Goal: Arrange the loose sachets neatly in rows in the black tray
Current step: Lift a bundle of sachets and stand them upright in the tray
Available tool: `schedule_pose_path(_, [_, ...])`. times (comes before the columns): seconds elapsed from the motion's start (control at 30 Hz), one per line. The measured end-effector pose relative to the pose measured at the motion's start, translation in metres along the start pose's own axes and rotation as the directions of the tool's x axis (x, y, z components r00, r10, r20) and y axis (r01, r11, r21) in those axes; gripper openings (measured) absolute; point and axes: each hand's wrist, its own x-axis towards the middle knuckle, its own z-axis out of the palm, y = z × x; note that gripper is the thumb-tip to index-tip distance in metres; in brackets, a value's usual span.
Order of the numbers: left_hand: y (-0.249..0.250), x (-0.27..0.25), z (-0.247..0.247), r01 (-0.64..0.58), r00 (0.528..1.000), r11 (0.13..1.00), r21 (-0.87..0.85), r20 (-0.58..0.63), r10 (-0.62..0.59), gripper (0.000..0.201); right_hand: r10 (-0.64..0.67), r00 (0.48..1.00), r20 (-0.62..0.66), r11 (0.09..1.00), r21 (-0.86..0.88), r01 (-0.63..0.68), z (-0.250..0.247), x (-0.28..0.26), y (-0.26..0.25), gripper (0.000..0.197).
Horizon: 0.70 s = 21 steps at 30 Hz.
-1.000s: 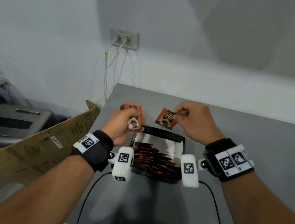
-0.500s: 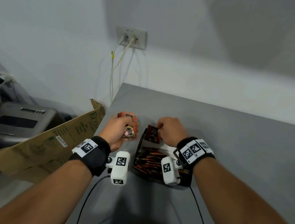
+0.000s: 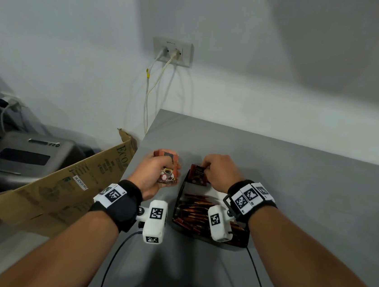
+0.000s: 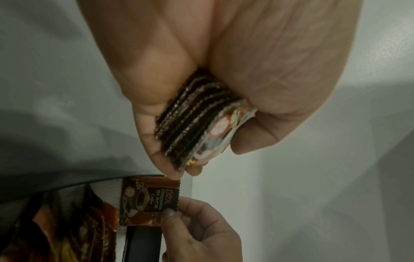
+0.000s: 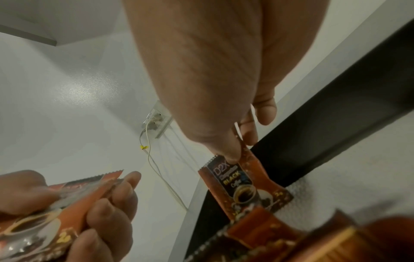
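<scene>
Pinching one sachet [image 3: 198,174] by its top edge, R hand [image 3: 219,174] lowers it into black tray's [image 3: 177,209] far end; L hand [image 3: 154,174] grips spare stack [image 3: 168,168]. Seat it upright, flush w/ existing row.

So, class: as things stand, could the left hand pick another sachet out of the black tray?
Probably not: the left hand already grips a stack of sachets, and the right hand is over the black tray, setting down a sachet.

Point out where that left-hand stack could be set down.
Bare grey table lies right of the black tray and beyond both hands toward the wall. The tray's near half is crowded with sachets; only white lining at its far end shows free.
</scene>
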Motion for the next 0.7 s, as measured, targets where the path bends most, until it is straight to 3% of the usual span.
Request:
schedule_pose_path(0.17, [0.000,0.001,-0.002,-0.004,0.998,1.000,-0.002,0.055,0.004,0.034,-0.049,0.999,-0.008,0.998,0.049,0.049,-0.014,-0.008,-0.002,0.024])
schedule_pose_path(0.3, [0.003,0.004,0.005,-0.056,0.984,0.998,-0.016,0.166,0.058,0.048,-0.062,0.991,-0.116,0.944,0.316,0.096,-0.045,-0.024,-0.017,0.025])
schedule_pose_path(0.4, [0.004,0.005,0.020,-0.084,0.972,0.996,0.006,0.220,0.080,0.057,-0.091,0.993,-0.071,0.884,0.454,0.114,-0.062,-0.035,-0.027,0.013])
schedule_pose_path(0.5, [0.004,0.004,0.032,-0.105,0.968,0.993,0.047,0.232,0.091,0.051,-0.084,0.993,-0.088,0.897,0.427,0.114,-0.074,-0.041,-0.019,0.007])
schedule_pose_path(0.6, [0.004,0.004,0.029,-0.090,0.985,0.995,0.046,0.154,0.082,0.027,-0.006,0.995,-0.104,0.948,0.317,0.039,-0.078,-0.043,0.003,0.005])
schedule_pose_path(0.7, [0.003,0.005,0.021,-0.081,0.993,0.995,0.049,0.094,0.076,0.023,0.064,0.996,-0.068,0.982,0.180,-0.051,-0.068,-0.043,0.024,0.010])
